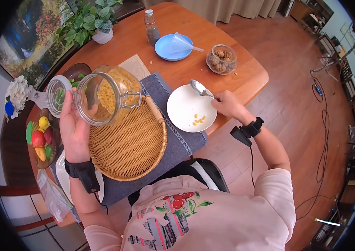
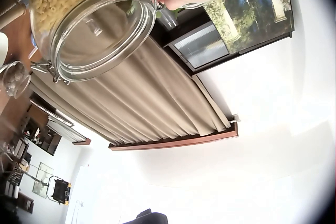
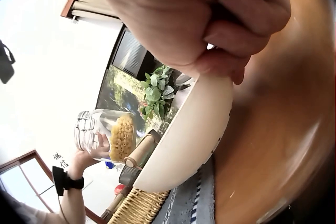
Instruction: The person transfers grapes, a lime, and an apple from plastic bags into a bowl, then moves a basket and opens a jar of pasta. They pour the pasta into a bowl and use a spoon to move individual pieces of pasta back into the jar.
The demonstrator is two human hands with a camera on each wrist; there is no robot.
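Observation:
My left hand [image 1: 74,131] holds a clip-top glass jar [image 1: 129,90] near its mouth, above the round wicker tray [image 1: 127,144]. The jar lies tilted on its side with its mouth towards me, and macaroni [image 1: 107,94] fills its lower part. Its glass lid [image 1: 56,95] hangs open on the left. In my right hand [image 1: 229,104] is the handle of a metal spoon [image 1: 197,87], its bowl over the far part of a white dish [image 1: 181,106]. Several macaroni pieces [image 1: 199,120] lie in that dish. The right wrist view has my fingers right at the dish's rim [image 3: 197,85].
Behind stand a blue plate [image 1: 165,52] with a funnel [image 1: 180,44], a glass bowl of walnuts [image 1: 221,60], a stoppered bottle [image 1: 152,31] and a potted plant [image 1: 102,35]. To the left are a fruit basket [image 1: 41,140] and white flowers [image 1: 18,94]. A blue-grey runner [image 1: 156,81] lies beneath the tray.

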